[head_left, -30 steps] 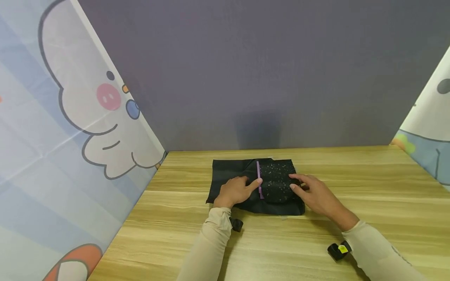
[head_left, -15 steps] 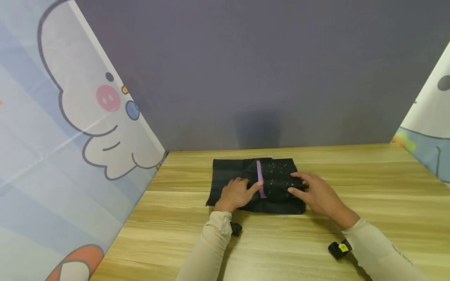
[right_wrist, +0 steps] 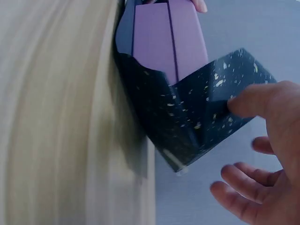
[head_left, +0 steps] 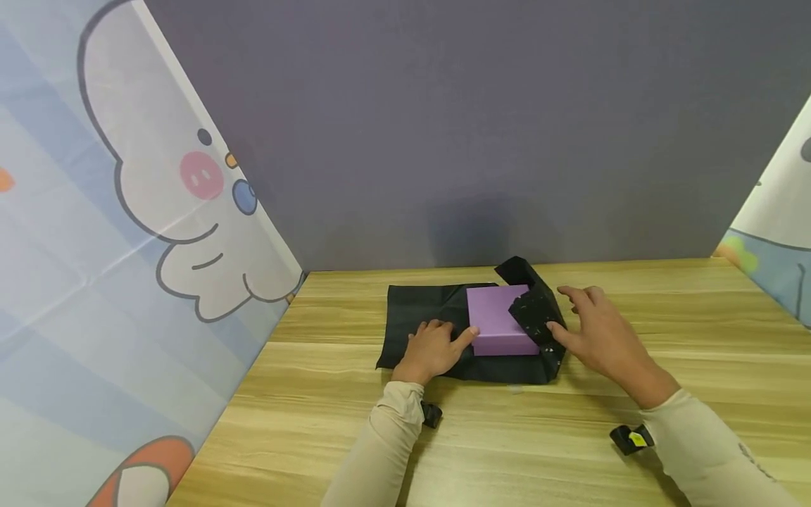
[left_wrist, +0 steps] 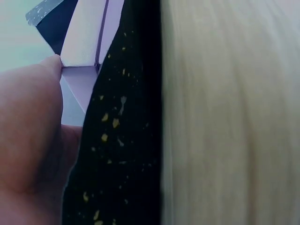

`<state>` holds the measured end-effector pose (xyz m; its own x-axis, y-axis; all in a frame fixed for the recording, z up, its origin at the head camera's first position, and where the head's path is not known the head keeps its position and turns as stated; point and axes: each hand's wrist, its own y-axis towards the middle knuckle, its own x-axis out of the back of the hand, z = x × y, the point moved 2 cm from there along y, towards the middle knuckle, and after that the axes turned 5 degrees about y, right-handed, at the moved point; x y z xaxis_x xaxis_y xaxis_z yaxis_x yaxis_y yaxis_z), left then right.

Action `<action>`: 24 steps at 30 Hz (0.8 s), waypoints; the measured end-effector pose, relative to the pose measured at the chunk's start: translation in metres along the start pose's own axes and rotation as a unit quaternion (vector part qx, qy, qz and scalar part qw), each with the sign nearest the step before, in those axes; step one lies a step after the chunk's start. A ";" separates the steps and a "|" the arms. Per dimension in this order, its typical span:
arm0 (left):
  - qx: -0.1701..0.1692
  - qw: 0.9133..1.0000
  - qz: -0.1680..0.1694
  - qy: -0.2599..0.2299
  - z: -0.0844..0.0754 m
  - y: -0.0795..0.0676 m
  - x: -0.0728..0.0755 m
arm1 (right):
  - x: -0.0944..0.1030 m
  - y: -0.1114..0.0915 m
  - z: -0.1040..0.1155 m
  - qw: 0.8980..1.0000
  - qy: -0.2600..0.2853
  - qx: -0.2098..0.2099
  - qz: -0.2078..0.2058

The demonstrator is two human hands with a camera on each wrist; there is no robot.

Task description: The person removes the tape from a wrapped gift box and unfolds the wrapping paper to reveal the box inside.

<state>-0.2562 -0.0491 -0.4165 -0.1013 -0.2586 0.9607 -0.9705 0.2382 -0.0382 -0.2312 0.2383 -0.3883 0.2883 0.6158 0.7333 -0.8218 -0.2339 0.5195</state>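
A purple box [head_left: 497, 313] sits on a black sheet of wrapping paper [head_left: 408, 310], whose other side carries gold and white flecks. The sheet's right part stands up as a creased flap [head_left: 537, 313], overlapping the box's right end. My left hand [head_left: 431, 352] rests on the paper at the left, its thumb at the box's near left edge. At the right, my right hand [head_left: 605, 341] has its thumb against the flap's speckled side [right_wrist: 215, 98]; in the right wrist view its other fingers are spread apart from the paper. The box's underside is hidden.
The wooden table [head_left: 304, 408] extends around the paper and meets a grey panel [head_left: 481, 141] at the back. Cartoon-printed sheets [head_left: 158, 211] border the left and right. Small black wrist devices [head_left: 627, 440] sit by both sleeves.
The paper's right part has come off the box top and now stands up at the right, exposing the purple lid. My right hand has moved right; the left has stayed nearly in place.
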 end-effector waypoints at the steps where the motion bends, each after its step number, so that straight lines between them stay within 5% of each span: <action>1: 0.000 1.000 0.000 0.000 0.000 0.000 0.000 | 0.001 0.001 0.000 1.000 -0.003 0.020 -0.014; 6: 0.000 1.000 0.007 -0.001 -0.001 -0.001 0.001 | 0.002 0.006 0.000 0.994 -0.006 0.102 -0.042; 11: -0.002 1.000 0.013 -0.001 -0.001 -0.002 0.000 | 0.002 0.006 0.000 0.991 -0.010 0.133 -0.027; 18: -0.009 1.000 0.012 -0.002 -0.001 -0.002 -0.001 | 0.007 0.004 0.001 0.997 0.002 0.083 0.001; 24: -0.011 1.000 0.006 -0.002 0.000 -0.002 -0.002 | 0.015 0.005 0.002 1.000 -0.011 0.016 -0.018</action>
<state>-0.2542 -0.0484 -0.4184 -0.1142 -0.2585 0.9592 -0.9641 0.2618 -0.0442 -0.2302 0.2446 -0.3736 0.3278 0.6075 0.7235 -0.7947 -0.2368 0.5589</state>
